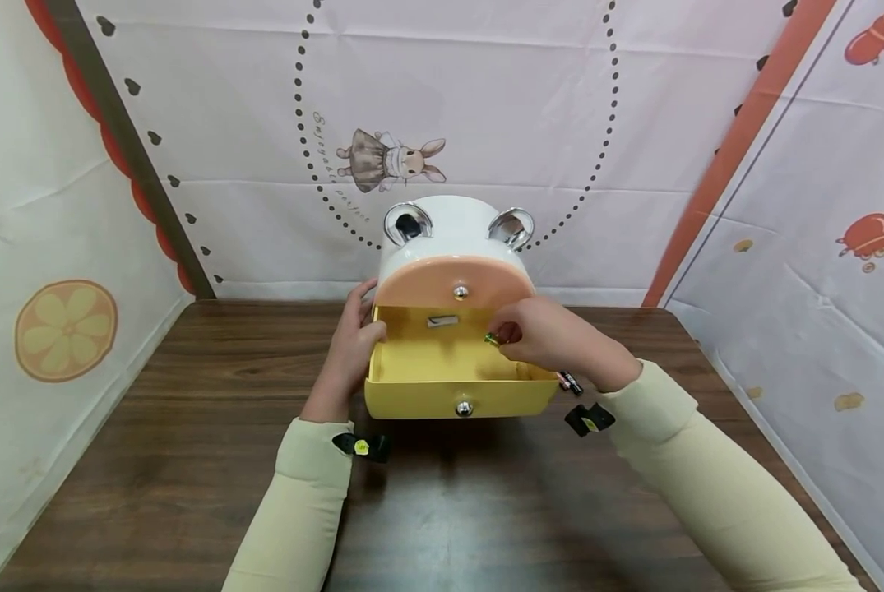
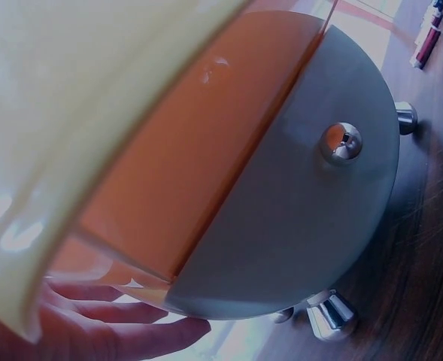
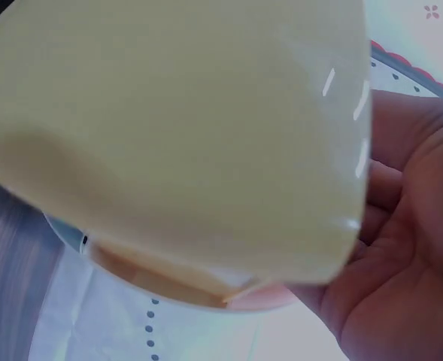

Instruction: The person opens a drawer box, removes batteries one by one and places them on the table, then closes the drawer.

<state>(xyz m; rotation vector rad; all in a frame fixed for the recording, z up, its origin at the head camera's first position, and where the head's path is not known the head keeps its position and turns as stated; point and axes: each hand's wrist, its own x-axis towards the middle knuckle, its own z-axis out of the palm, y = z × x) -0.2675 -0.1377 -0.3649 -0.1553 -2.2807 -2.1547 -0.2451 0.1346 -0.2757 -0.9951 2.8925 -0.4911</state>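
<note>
A white, animal-shaped cabinet (image 1: pixel 452 222) with silver ears stands on the table, its yellow drawer (image 1: pixel 449 400) pulled out. At the drawer's left wall, my left hand (image 1: pixel 349 349) lays its thumb over the rim. Its other fingers stretch along the outside and touch the cabinet's side in the left wrist view. My right hand (image 1: pixel 545 337) is over the right part of the drawer and pinches a small shiny green item (image 1: pixel 491 339), too small to identify. In the right wrist view its fingertips are hidden behind the yellow wall.
An orange upper drawer front with a round silver knob (image 1: pixel 460 292) is closed. Right of the yellow drawer, red-and-black sticks resembling batteries (image 1: pixel 571 383) lie on the wooden table (image 1: pixel 190 460). A whitish label (image 1: pixel 442 321) shows inside the drawer. Printed cloth walls surround the table.
</note>
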